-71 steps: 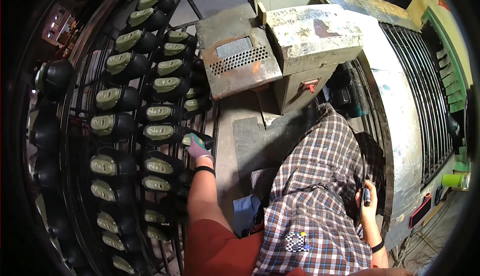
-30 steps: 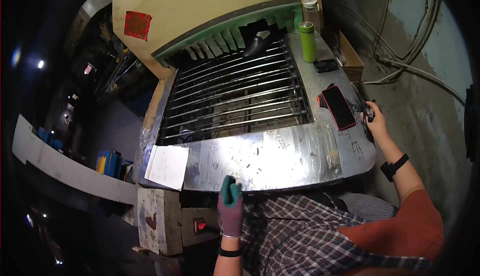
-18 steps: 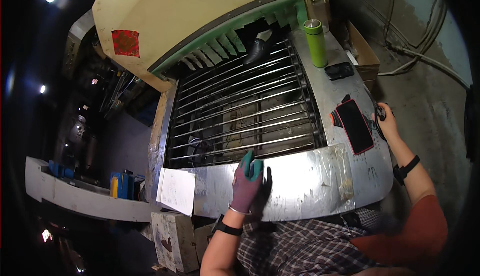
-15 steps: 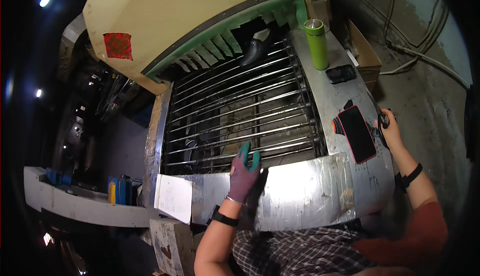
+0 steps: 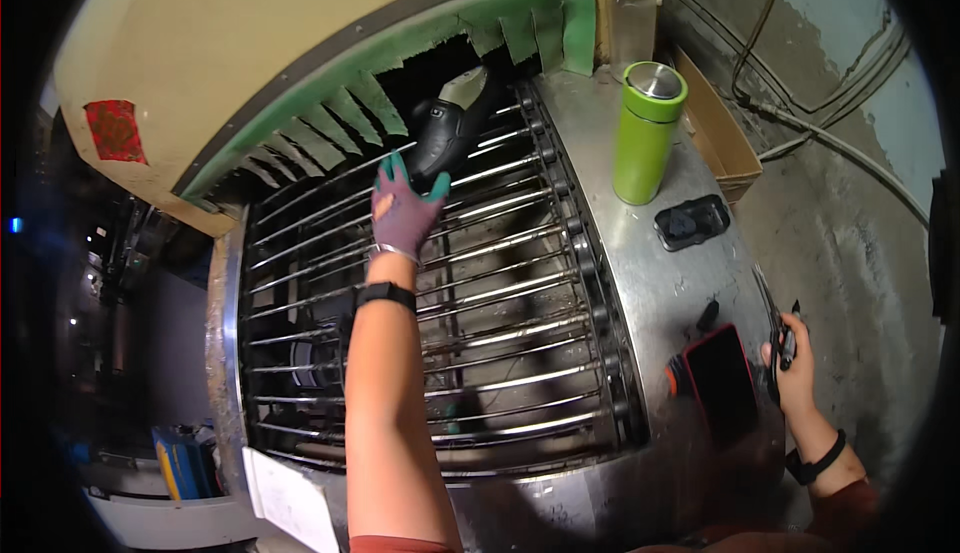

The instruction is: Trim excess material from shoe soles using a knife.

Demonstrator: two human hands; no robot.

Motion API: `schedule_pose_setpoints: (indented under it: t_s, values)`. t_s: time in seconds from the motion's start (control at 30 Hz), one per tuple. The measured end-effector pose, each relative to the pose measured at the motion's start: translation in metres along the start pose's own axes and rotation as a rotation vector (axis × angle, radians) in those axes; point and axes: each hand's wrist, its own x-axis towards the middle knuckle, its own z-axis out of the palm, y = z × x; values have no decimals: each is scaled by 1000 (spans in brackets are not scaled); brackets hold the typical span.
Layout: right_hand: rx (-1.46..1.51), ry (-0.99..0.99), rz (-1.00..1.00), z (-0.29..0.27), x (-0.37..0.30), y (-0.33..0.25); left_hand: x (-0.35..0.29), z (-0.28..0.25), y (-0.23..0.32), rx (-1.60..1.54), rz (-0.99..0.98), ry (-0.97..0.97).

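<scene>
A black shoe point(image 5: 440, 138) with a pale lining at its opening lies on the metal rollers point(image 5: 500, 323), its heel end toward the dark gap in the green flap curtain point(image 5: 350, 108). My left hand point(image 5: 405, 208), in a purple and green glove, reaches over the rollers to the shoe's toe. Its fingers and thumb are apart on either side of the toe; whether they touch it I cannot tell. Beyond the metal ledge's right edge, my bare right hand point(image 5: 795, 373) is closed around a slim black pen-like tool point(image 5: 787, 346) with a pointed end.
On the right ledge point(image 5: 600, 143) stand a green flask point(image 5: 648, 138) and a clear bottle point(image 5: 630, 28). Near them lie a black phone-sized item point(image 5: 692, 223) and a red-edged phone point(image 5: 720, 383). White paper point(image 5: 290, 503) lies at the near left; a cardboard box point(image 5: 715, 128) is behind the flask.
My left hand has moved forward from the near metal plate to the shoe. The view has shifted closer to the rollers. The right hand still grips the black tool.
</scene>
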Motion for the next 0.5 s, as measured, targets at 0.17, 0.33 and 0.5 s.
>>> schedule_pose_setpoints:
  t_s: [0.17,0.33,0.5]
  values:
    - [-120,12,-32,-2,-1,-6,45,32,10,111,-108,-123]
    - [27,-80,136,-7,3,-5,34,12,37,202,-121,-372]
    - [-185,11,-111,-11,12,21,-36,-13,60,192,-34,-427]
